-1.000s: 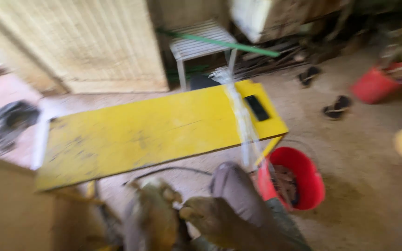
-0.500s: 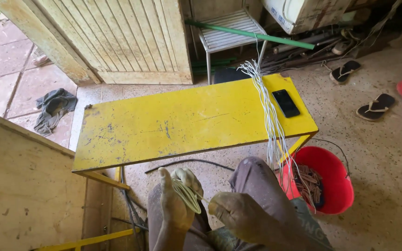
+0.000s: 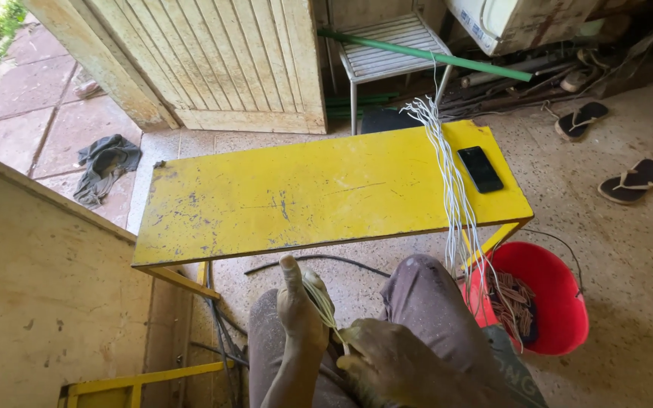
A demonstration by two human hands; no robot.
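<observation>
left hand (image 3: 298,313) & right hand (image 3: 387,359) sit near, over the lap, fingers pinching a small bundle of pale strands (image 3: 323,302) btwn them. more white strands (image 3: 451,181) drape over the yellow table (image 3: 266,200)'s right end by a black phone (image 3: 480,168), into a red bucket (image 3: 561,302).

The yellow table (image 3: 296,200) has a flat, scuffed top with worn paint. A black phone (image 3: 480,168) lies flat near its right end. Just left of the phone, a bundle of white wires (image 3: 447,162) lies across the top and hangs over the front edge.
</observation>
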